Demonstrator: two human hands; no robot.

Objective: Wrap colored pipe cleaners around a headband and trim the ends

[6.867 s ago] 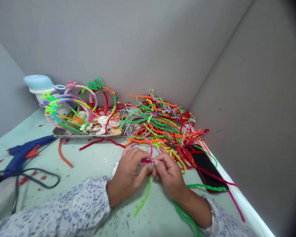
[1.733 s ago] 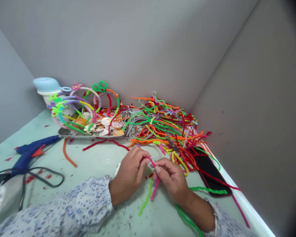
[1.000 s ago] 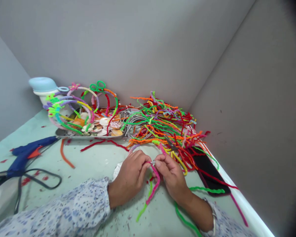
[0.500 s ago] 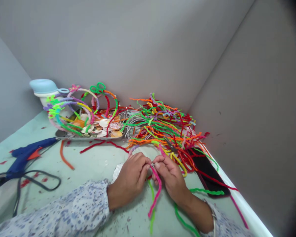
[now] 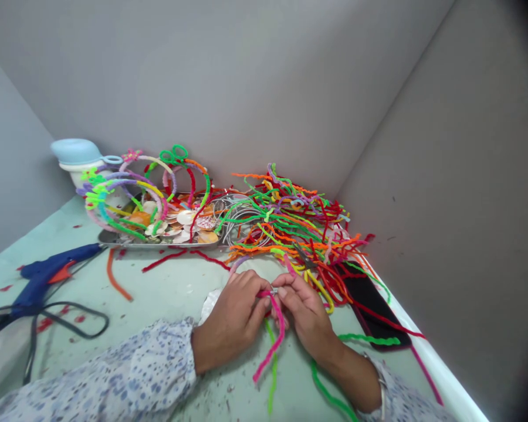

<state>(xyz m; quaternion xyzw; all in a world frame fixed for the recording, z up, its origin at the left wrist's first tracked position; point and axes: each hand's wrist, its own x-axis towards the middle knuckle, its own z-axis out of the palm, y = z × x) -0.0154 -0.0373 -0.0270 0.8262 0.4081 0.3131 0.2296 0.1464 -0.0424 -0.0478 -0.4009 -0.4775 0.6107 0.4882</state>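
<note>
Head-worn view, forward and down over table [image 5: 158, 293]

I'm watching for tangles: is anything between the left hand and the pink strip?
Nothing visible: the left hand pinches the pink strip directly. The lime strip passes behind its hanging end, not between them.

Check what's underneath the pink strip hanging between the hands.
A lime strip crosses beneath the pink strip, over the green tabletop. Whatever lies under the left hand and right hand is covered.
</note>
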